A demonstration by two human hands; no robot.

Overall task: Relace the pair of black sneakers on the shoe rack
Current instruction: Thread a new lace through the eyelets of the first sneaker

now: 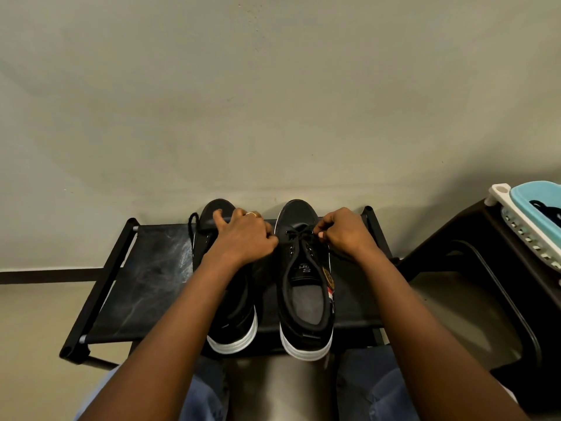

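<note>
Clearly early on: atop the shoe rack [145, 268], the left sneaker [226, 314] trails a loose lace [192, 221] off its toe, its eyelets hidden under the left hand [243, 235], whose grip I cannot tell. Just beside it, the right sneaker [305, 281] has only its toe-end eyelets crossed; the right hand [341, 230] pinches its lace [299, 238]. Insole lettering is too small to read.

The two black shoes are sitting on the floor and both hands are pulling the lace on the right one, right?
Not quite. The head view shows the two black sneakers on the shoe rack, not the floor. Left hand and right hand do pull the lace on the right one.
</note>
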